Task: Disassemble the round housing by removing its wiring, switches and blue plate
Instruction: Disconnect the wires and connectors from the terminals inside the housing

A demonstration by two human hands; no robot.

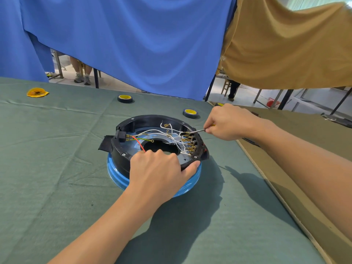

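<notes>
Head view: the round housing (133, 122) sat centre frame on the green table cloth (57, 168), open side up. My left hand (156, 168) gripped its near rim, fingers curled over the edge into the inside, thumb pressed along the rim to the right. My right hand (228, 121), right of centre, was clenched round a thin screwdriver (196, 131), whose tip reached the brass terminals on the switches (190, 141) at the housing's right wall. Progress, as I judged it: early to mid. A few white wires (158, 133) had loose ends w/ bare connectors standing up near the far wall, so some were prob. unplugged, but most ran to the switch block. The red wire (138, 142) and the green-yellow wire (142, 139) lay inside, by the black socket (122, 137) at the left wall. Switches were seated in the wall, not yet out. The blue plate (114, 172) was under the housing, rim screws in, so not yet off. Left to do: rest of the wiring, all switches, plate. Writing: none I could read. Two tape rolls (124, 98) (190, 113) beyond the housing showed yellow cores, no legible text; a yellow scrap (37, 92) at upper left had dark marks, too small to read.
</notes>
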